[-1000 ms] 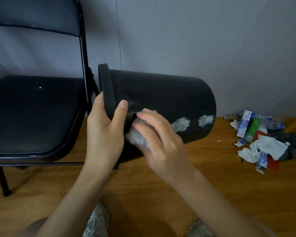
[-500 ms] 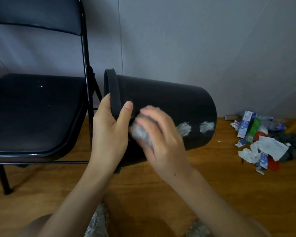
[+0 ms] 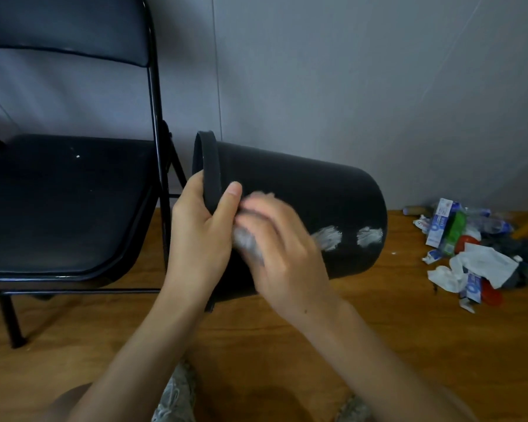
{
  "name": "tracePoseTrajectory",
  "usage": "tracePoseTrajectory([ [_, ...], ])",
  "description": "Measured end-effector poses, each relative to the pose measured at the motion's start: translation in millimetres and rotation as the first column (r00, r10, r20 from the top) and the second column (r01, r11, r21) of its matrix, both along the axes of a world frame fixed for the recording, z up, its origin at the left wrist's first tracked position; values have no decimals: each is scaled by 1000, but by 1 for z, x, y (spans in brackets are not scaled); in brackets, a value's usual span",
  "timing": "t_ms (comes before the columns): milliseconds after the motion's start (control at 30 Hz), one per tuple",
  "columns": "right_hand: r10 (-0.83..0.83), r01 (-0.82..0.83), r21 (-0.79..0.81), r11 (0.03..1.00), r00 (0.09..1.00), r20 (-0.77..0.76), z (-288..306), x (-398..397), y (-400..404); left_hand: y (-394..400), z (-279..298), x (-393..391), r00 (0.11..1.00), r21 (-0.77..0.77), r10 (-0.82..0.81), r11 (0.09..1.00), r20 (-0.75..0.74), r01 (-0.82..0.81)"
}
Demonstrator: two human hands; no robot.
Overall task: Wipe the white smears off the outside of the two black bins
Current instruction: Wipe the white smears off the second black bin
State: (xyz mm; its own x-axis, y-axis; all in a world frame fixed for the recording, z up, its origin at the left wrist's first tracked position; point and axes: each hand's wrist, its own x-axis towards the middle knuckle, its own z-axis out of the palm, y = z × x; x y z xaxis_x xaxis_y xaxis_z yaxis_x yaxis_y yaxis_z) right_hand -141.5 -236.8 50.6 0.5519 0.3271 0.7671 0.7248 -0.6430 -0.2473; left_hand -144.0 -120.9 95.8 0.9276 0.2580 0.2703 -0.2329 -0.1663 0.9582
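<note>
Black plastic, stiff and probably light, the bin [image 3: 302, 202] hangs on its side above the wooden floor [image 3: 378, 330], beside the chair [image 3: 73, 208]. Its thick rim is the sensible hold: the left hand [image 3: 201, 239] clamps it there, thumb outside. The right hand [image 3: 284, 260] (blurred) curls its fingers [image 3: 256, 208] round a grey wad [image 3: 246, 242], pressed to the wall near the rim. Two white smears [image 3: 348, 237] remain near the base.

The room is dim, with soft, even light and no glare. The right hand [image 3: 282, 254] is smeared with blur, fingers most of all. The black bin [image 3: 302, 190] beside it looks sharp. Soft shadows lie on the floor [image 3: 378, 315] below the bin. Lines far from the bin bend slightly.
</note>
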Motion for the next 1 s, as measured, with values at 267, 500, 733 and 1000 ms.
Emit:
tracePoseTrajectory([
  [267,90,-88,-48,995,994,57,-3,2,-6,3,0,-5,999,18,11,1000,30,-11],
  [500,116,-90,83,992,910,-399,61,46,-12,-4,-1,-20,992,69,-105,993,70,101],
  [733,128,-142,-17,990,932,-341,63,42,-2,-1,-8,-16,994,56,-42,998,100,37],
  [1000,134,-136,-151,979,991,-21,-19,-21,-23,5,-5,-9,998,35,36,999,58,-38],
])
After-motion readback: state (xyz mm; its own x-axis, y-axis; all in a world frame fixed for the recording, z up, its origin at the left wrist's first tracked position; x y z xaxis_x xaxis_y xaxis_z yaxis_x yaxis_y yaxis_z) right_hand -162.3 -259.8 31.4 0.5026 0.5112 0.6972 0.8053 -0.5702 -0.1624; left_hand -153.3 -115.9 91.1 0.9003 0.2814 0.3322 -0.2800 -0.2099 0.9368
